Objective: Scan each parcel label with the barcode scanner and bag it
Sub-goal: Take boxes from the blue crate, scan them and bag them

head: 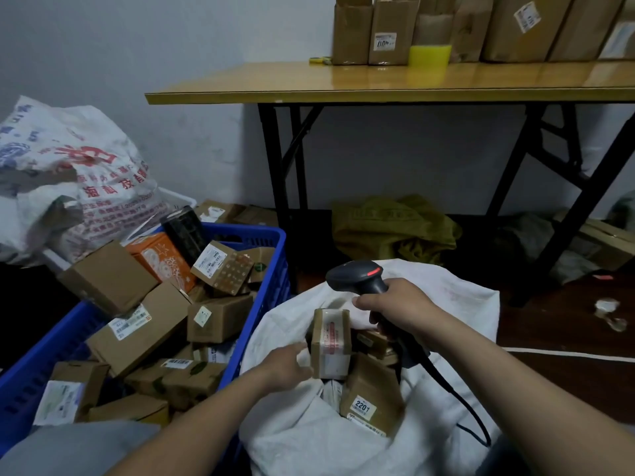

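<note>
A white sack (446, 304) stands open in front of me with several cardboard parcels inside. My left hand (287, 364) grips a small taped parcel (331, 341) upright at the sack's mouth. Beside it in the sack lies a brown parcel with a "2201" sticker (369, 396). My right hand (398, 305) holds the black barcode scanner (357, 274) by its handle, above and just right of the taped parcel; its cable (460, 396) trails down over the sack. A blue crate (271, 242) on the left is heaped with labelled parcels.
A wooden folding table (378, 80) stands behind, with boxes and a yellow tape roll (430, 55) along the wall. A printed white sack (79, 173) bulges at far left. A green bag (391, 228) lies under the table. A white cord (567, 353) crosses the floor.
</note>
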